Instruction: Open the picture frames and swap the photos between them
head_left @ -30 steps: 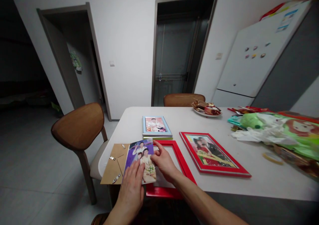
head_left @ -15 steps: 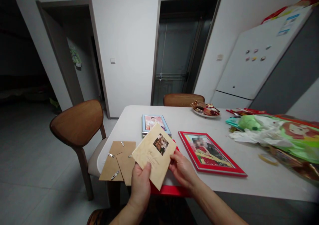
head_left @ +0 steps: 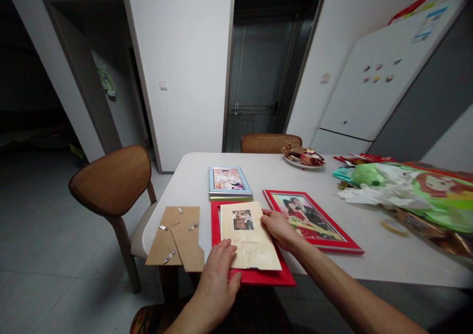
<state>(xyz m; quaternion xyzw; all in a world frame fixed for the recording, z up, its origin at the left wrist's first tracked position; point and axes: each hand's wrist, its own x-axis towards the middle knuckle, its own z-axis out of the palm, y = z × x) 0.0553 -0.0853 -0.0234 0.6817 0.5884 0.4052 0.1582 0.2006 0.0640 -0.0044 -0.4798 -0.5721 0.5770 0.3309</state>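
Note:
A cream card (head_left: 254,250) with a small photo and faint print lies over a red picture frame (head_left: 216,225) at the table's near edge. My right hand (head_left: 280,230) pinches the card's right edge near its upper corner. At the lower left, my left hand (head_left: 219,270) rests with its fingers on the card's edge and its thumb apart, on the red frame's near side. The frame's middle is mostly hidden under the card. To the left lies a brown frame backing board (head_left: 158,245) with metal clips and a stand leg.
Behind the red frame is a blue picture frame (head_left: 212,183) stacked on another. A second red frame (head_left: 318,248) with a photo lies to the right. Further right are a tape roll (head_left: 394,227), a green bag (head_left: 439,211) and a plate (head_left: 308,165) of food. A wooden chair (head_left: 114,176) stands left.
The card has come down from a tilted position in both hands onto the red frame and turned upright. My left hand has loosened its grip and moved to the lower left edge.

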